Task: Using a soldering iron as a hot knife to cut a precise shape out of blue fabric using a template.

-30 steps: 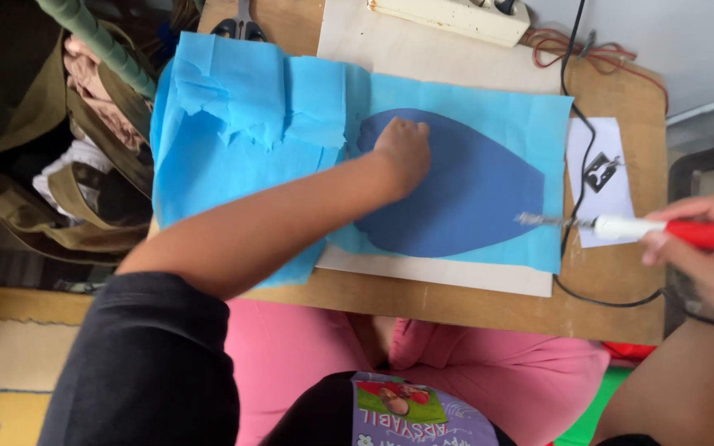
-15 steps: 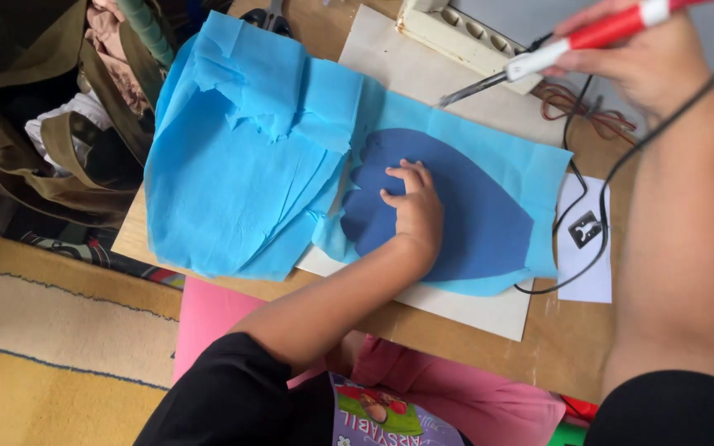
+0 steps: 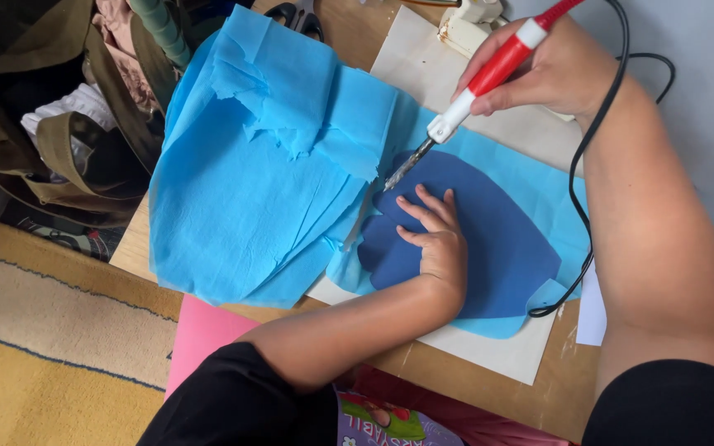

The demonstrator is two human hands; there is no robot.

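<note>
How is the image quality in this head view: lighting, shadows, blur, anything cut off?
Head view: even, soft daylight, no glare; the left hand casts only a faint shadow on the dark blue piece. Right hand and the red and white tool are sharp, without motion blur. The tool's top end is cut off by the frame; the bags at left sit in shade.

2 bare hands, no gloves, rings or watch visible. Left hand (image 3: 435, 239): small, short fingers, forearm bare to above the elbow. Right hand (image 3: 551, 70): forearm also bare. Both arms end in short black sleeves (image 3: 233, 400) at the upper arm, plain fabric, no markings. Pink garment over the lap, colourful printed patch at chest level.
</note>
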